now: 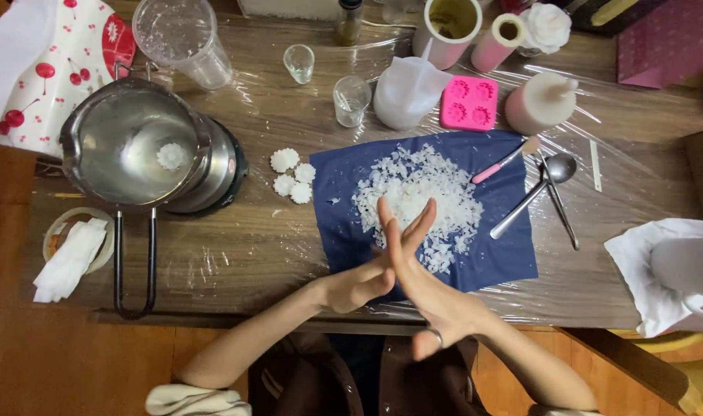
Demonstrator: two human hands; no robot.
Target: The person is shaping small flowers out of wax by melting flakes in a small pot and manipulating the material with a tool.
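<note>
Your left hand (359,281) and right hand (421,277) cross palm-to-palm, fingers straight, pressed together, holding nothing; wax flakes (417,200) piled just beyond fingertips on blue cloth (506,254). Four moulded flowers (292,176) done, most flakes unused

Left hand (359,283): bare, forearm uncovered, pale sleeve bunched at the elbow | right hand (432,296): bare, slim ring on one finger, forearm uncovered | torso: dark brown apron-like garment over dark top

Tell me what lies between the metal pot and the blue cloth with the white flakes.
In the head view, four small white flower-shaped pieces lie on the plastic-covered table between the metal pot and the blue cloth.
</note>
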